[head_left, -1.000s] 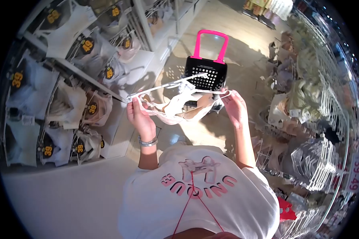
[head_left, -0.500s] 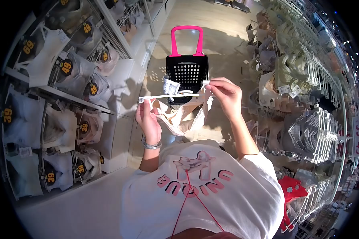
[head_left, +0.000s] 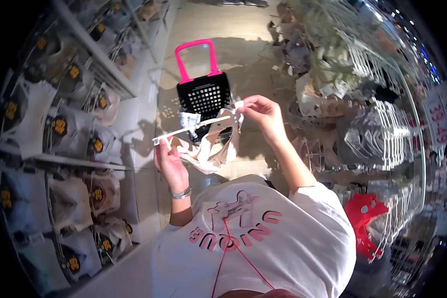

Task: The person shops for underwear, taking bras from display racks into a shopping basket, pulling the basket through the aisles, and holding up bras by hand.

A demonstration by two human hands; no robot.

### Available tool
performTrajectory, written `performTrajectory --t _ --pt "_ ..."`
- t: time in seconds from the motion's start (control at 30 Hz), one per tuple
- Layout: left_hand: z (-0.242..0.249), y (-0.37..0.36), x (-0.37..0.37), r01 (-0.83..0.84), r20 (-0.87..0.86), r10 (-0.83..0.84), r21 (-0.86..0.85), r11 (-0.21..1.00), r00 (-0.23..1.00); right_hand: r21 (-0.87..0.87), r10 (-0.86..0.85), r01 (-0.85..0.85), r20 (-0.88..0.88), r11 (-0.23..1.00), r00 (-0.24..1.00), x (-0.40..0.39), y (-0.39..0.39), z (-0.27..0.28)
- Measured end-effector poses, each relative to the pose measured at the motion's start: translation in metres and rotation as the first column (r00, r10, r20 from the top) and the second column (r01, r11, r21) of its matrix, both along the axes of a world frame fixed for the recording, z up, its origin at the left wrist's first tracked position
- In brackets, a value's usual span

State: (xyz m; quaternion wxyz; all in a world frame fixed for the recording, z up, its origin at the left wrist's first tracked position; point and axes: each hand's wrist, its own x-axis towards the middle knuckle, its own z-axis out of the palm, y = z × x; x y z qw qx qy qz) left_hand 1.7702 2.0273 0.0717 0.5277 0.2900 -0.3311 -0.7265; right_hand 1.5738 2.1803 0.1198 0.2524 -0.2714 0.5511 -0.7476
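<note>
A cream bra hangs from a white hanger in front of my body. My left hand, with a silver band at its wrist, is closed on the hanger's left end. At the opposite end, my right hand pinches a small white piece of the bra, perhaps its strap or tag. The hanger tilts, its right end farther from me. Just beyond stands a black shopping basket with a pink handle, partly hidden by the bra. A whitish crumpled item shows at the basket's near left.
Shelving on the left carries bras with round black price tags. To the right, a rack holds many hangered bras, with a red garment low down. A price sign hangs at far right. Pale floor runs ahead.
The view has turned, so the basket and my hands appear farther left. The hanger has gone from nearly level to tilted, its left end lower. Both hands keep their hold.
</note>
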Motion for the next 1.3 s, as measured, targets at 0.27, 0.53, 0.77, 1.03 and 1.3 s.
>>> performTrajectory --t 0.27,0.53,0.77,1.03,1.3 --pt "-0.003 0.000 0.010 0.259 0.015 -0.259 0.017 0.966 0.966 0.181 0.051 -0.002 -0.269 0.983 0.962 -0.010 0.027 -0.006" --pt "-0.036 -0.004 0.031 0.290 0.045 -0.297 0.131 0.948 0.954 0.164 0.613 -0.594 -0.100 0.787 0.784 -0.009 0.061 -0.044" --pt "-0.034 -0.001 0.030 0.205 0.087 -0.232 0.244 0.948 0.969 0.274 0.374 -0.336 -0.097 0.901 0.923 0.017 0.055 -0.071" --pt "-0.024 -0.004 0.020 0.248 -0.044 -0.247 0.311 0.918 0.968 0.129 0.048 -0.046 -0.010 0.991 0.999 0.013 0.028 -0.060" --pt "-0.011 0.008 0.003 0.234 -0.103 -0.210 0.402 0.885 0.972 -0.225 0.127 -0.020 0.471 0.974 0.873 0.009 0.010 -0.078"
